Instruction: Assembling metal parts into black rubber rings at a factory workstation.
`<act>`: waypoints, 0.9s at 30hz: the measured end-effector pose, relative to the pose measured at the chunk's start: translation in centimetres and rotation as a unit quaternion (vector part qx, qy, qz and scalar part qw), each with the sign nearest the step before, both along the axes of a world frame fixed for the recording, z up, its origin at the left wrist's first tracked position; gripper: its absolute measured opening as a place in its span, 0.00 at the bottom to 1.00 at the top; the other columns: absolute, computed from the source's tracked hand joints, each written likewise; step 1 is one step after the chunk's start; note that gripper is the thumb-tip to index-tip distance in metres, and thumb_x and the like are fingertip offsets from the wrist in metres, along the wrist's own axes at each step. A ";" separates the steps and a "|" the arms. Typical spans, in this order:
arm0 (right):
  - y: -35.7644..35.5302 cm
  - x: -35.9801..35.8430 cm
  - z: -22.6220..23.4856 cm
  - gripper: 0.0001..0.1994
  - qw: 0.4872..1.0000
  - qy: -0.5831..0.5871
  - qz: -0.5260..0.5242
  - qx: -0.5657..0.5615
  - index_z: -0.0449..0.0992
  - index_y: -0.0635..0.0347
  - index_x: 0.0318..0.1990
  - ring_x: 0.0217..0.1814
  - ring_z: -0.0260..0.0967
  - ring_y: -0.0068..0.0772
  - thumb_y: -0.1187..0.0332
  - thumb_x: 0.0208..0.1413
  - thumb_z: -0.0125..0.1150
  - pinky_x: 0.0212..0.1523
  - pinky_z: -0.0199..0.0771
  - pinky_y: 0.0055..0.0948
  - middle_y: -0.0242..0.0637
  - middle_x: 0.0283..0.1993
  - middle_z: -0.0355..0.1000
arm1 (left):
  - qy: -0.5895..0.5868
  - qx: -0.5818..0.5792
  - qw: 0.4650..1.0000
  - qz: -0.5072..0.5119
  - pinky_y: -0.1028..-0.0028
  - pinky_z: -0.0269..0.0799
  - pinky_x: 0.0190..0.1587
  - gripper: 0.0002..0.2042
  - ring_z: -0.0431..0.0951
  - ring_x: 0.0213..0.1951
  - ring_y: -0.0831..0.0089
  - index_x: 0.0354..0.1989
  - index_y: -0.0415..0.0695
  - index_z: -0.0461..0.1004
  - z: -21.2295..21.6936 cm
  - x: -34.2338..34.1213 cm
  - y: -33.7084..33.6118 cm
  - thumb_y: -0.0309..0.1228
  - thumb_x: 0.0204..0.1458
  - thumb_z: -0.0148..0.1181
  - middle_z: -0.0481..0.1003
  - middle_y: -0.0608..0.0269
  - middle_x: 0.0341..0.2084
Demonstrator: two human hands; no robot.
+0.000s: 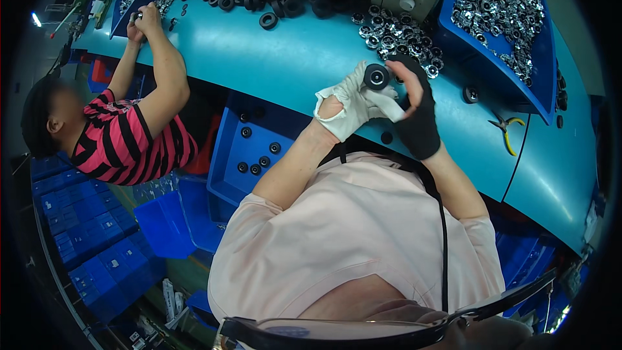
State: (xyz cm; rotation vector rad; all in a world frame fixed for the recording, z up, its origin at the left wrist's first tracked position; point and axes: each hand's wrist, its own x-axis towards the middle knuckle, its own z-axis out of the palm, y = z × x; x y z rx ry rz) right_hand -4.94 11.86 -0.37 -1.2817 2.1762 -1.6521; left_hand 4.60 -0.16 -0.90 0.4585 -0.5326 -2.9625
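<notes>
Black rubber-rimmed roller (376, 76), likely light and stiff, is held above the teal desk (291, 58), gripped by the white-gloved left hand (350, 104) and pinched at its rim by the black-gloved right hand (414, 107).

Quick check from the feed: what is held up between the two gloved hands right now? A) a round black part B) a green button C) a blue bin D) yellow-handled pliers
A: the left hand in a white glove and the right hand in a black glove hold a round black part above the teal bench.

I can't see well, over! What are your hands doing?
Left hand and right hand both hold a black round part. Shiny rings beyond. Nothing blocking.
</notes>
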 end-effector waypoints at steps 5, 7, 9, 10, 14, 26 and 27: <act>8.9 -3.6 1.4 0.19 0.975 0.145 -0.139 0.091 0.69 0.62 0.51 0.53 0.65 0.38 0.71 0.51 0.61 0.55 0.62 0.32 0.43 0.50 0.68 | 0.017 0.067 0.997 -0.034 0.65 0.75 0.39 0.28 0.75 0.32 0.62 0.53 0.31 0.64 -1.2 -0.1 -1.0 0.47 0.57 0.48 0.73 0.48 0.31; 13.8 -5.8 0.2 0.18 0.931 0.241 -0.186 0.199 0.69 0.61 0.52 0.53 0.64 0.42 0.70 0.53 0.59 0.55 0.62 0.34 0.46 0.53 0.65 | 0.021 0.091 0.995 -0.039 0.64 0.76 0.39 0.29 0.76 0.32 0.60 0.53 0.30 0.64 -1.4 -0.4 -0.8 0.48 0.57 0.47 0.74 0.46 0.32; 17.6 -6.9 -1.5 0.19 0.901 0.240 -0.236 0.274 0.68 0.62 0.54 0.55 0.64 0.45 0.68 0.55 0.57 0.56 0.62 0.36 0.47 0.53 0.64 | 0.022 0.083 0.995 -0.042 0.63 0.76 0.39 0.29 0.76 0.32 0.60 0.53 0.29 0.63 -1.4 -0.9 -0.7 0.48 0.57 0.47 0.74 0.45 0.32; 18.3 -7.0 -1.5 0.19 0.893 0.264 -0.232 0.282 0.67 0.62 0.54 0.54 0.64 0.45 0.68 0.55 0.56 0.56 0.62 0.37 0.48 0.53 0.65 | 0.023 0.072 0.996 -0.040 0.62 0.76 0.39 0.30 0.77 0.33 0.59 0.53 0.29 0.63 -1.4 -1.1 -0.7 0.48 0.57 0.47 0.75 0.44 0.33; 18.1 -7.3 -1.2 0.19 0.890 0.268 -0.238 0.282 0.68 0.62 0.54 0.54 0.64 0.47 0.68 0.55 0.56 0.55 0.63 0.38 0.49 0.52 0.66 | 0.032 0.073 0.996 -0.041 0.62 0.77 0.39 0.30 0.77 0.33 0.58 0.53 0.28 0.63 -1.5 -1.4 -0.8 0.48 0.57 0.47 0.75 0.43 0.33; 18.9 -10.1 -1.3 0.12 0.874 0.311 -0.201 0.313 0.73 0.62 0.41 0.47 0.65 0.44 0.67 0.52 0.60 0.48 0.66 0.35 0.44 0.41 0.70 | 0.048 0.124 0.990 -0.051 0.65 0.75 0.40 0.26 0.76 0.35 0.60 0.53 0.32 0.65 -0.9 -1.4 -1.3 0.46 0.58 0.48 0.75 0.49 0.33; 19.0 -10.0 -1.5 0.11 0.880 0.321 -0.199 0.289 0.72 0.63 0.42 0.44 0.67 0.43 0.68 0.53 0.59 0.46 0.67 0.35 0.44 0.41 0.70 | 0.053 0.120 0.990 -0.046 0.66 0.75 0.40 0.26 0.76 0.35 0.61 0.53 0.33 0.64 -1.1 -1.4 -1.3 0.44 0.57 0.50 0.74 0.50 0.34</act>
